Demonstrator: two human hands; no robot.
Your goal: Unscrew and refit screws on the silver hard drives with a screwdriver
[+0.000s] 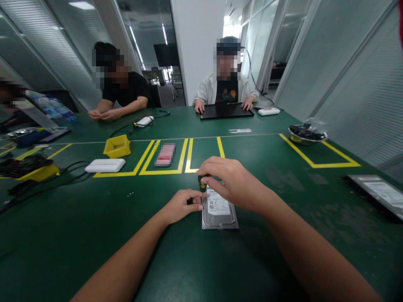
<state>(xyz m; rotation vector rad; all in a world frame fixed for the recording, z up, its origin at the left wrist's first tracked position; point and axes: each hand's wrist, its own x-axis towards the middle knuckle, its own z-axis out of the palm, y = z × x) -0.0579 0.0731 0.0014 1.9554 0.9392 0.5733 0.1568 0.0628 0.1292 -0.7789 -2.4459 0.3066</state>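
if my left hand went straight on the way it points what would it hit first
Your left hand would probably meet the hard drive first, at its left edge; the screwdriver looks about as close, depth unclear.

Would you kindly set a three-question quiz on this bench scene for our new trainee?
1. Which tool is the right hand holding over the hard drive?
A) Pliers
B) A screwdriver
C) Tweezers

2. True or false: the left hand is at the left side of the drive.

3. Fill in the missing word: in this view, the yellow bin stands to the ____ of the metal bowl.

Key: 1. B; 2. true; 3. left.
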